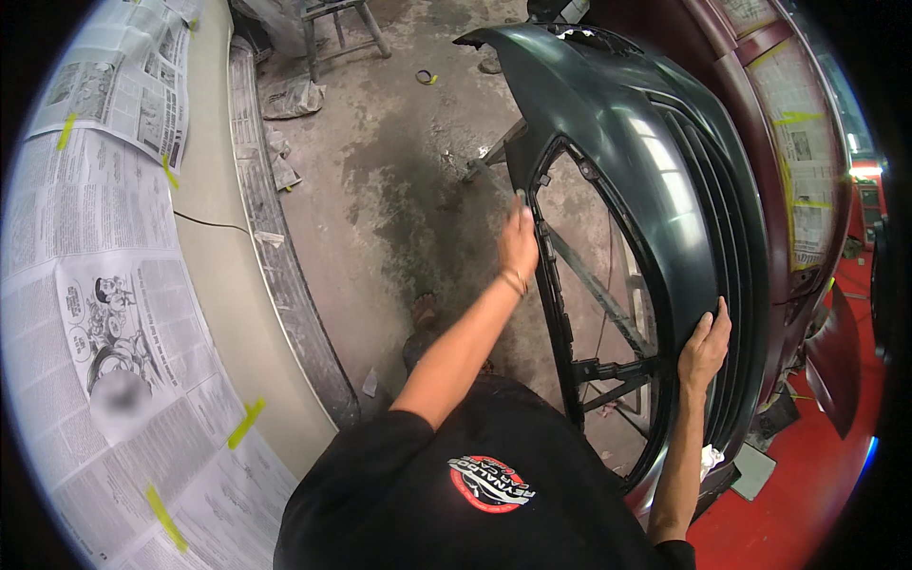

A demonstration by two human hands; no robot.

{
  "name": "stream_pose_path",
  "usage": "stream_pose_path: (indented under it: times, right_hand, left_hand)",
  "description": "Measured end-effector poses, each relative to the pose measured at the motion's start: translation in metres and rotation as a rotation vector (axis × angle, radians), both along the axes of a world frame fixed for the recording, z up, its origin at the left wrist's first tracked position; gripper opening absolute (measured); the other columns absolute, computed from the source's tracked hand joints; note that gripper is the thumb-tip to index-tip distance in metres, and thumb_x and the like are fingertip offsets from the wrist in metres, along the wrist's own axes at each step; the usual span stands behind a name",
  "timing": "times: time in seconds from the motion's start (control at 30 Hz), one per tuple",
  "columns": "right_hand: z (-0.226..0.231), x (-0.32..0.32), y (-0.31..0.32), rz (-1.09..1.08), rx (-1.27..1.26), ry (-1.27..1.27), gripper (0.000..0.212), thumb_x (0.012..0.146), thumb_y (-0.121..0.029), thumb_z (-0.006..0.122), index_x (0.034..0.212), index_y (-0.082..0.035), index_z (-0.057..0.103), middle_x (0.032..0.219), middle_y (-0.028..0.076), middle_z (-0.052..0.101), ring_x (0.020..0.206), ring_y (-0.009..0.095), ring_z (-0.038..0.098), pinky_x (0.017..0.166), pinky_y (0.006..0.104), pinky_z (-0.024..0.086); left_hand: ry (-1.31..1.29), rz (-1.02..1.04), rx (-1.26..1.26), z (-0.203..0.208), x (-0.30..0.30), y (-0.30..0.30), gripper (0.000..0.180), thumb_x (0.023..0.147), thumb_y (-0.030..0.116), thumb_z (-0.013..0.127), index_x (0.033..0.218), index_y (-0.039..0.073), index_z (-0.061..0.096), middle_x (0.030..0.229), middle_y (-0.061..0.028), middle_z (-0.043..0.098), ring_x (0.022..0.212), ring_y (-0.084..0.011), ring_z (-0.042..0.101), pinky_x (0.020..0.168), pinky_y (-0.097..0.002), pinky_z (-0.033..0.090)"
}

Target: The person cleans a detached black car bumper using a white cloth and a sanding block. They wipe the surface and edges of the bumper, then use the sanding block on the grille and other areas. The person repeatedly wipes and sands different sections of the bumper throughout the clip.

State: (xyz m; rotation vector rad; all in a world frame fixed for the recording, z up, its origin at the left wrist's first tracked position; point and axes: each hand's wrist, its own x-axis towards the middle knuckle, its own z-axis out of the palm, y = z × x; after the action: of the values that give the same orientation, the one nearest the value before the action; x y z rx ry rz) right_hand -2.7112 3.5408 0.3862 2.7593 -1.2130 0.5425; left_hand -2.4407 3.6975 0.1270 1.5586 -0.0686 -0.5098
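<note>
A large black car bumper (608,104) stands at my right, its glossy outer face curving away and a long opening along its near side. My left hand (519,244) is closed on the rim of that opening, fingers pointing away from me. My right hand (704,350) grips the outer face farther right, next to the dark slatted grille (727,247). Its fingers lie close together, and their undersides are hidden. Metal stand bars (598,290) show through the opening. Crumpled white material (710,460) sits beside my right forearm.
A cream car panel (214,228) runs along the left, masked with taped newspaper (114,209). A maroon car body (760,123) stands close behind the bumper. A stool (344,28) and a tape roll (426,77) are on the stained concrete floor (380,180). Red flooring (807,494) lies right.
</note>
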Motion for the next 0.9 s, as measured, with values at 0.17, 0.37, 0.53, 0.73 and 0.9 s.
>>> stream_pose_path:
  times: [0.17,0.37,0.53,0.73,0.9]
  right_hand:
    - [-0.001,0.027,-0.001,0.022,-0.05,0.004,0.052,0.112,-0.031,0.049,0.152,0.002,0.053,0.145,0.028,0.061,0.134,0.046,0.059,0.113,0.0519,0.045]
    - [-0.001,0.028,0.013,-0.05,-0.039,0.018,0.051,0.113,-0.03,0.048,0.152,0.003,0.054,0.146,0.027,0.062,0.135,0.045,0.059,0.114,0.0507,0.045]
    - [0.005,0.021,0.016,-0.108,-0.019,0.044,0.053,0.114,-0.033,0.046,0.156,-0.001,0.049,0.151,0.023,0.058,0.141,0.041,0.054,0.115,0.0526,0.04]
    - [0.002,0.023,0.016,-0.131,0.005,0.028,0.053,0.111,-0.031,0.049,0.155,-0.001,0.05,0.15,0.022,0.058,0.138,0.041,0.054,0.114,0.0529,0.04]
    - [-0.001,0.025,0.014,-0.155,-0.005,0.046,0.053,0.111,-0.031,0.049,0.154,-0.001,0.05,0.15,0.021,0.058,0.138,0.041,0.054,0.114,0.0533,0.039]
  left_hand:
    - [0.101,0.152,-0.094,-0.028,0.114,-0.035,0.057,0.113,0.047,0.041,0.144,0.005,0.065,0.133,-0.028,0.07,0.123,-0.0475,0.066,0.107,-0.0513,0.05]
    - [0.079,-0.024,0.009,-0.026,-0.001,0.002,0.064,0.114,0.051,0.038,0.161,0.008,0.05,0.151,-0.0275,0.059,0.145,-0.0463,0.051,0.12,-0.0502,0.041]
    - [-0.04,0.03,0.259,0.019,0.069,-0.031,0.053,0.113,0.045,0.04,0.163,0.029,0.048,0.157,-0.0179,0.058,0.154,-0.0443,0.04,0.12,-0.0546,0.04]
    - [-0.553,-0.033,0.449,0.093,0.095,-0.066,0.054,0.115,0.043,0.04,0.167,0.029,0.043,0.173,0.0035,0.041,0.162,-0.0354,0.03,0.119,-0.0597,0.03]
    - [-0.364,0.036,0.439,0.046,0.082,-0.047,0.056,0.114,0.045,0.037,0.168,0.03,0.039,0.174,0.0032,0.04,0.16,-0.0323,0.034,0.121,-0.0636,0.028]
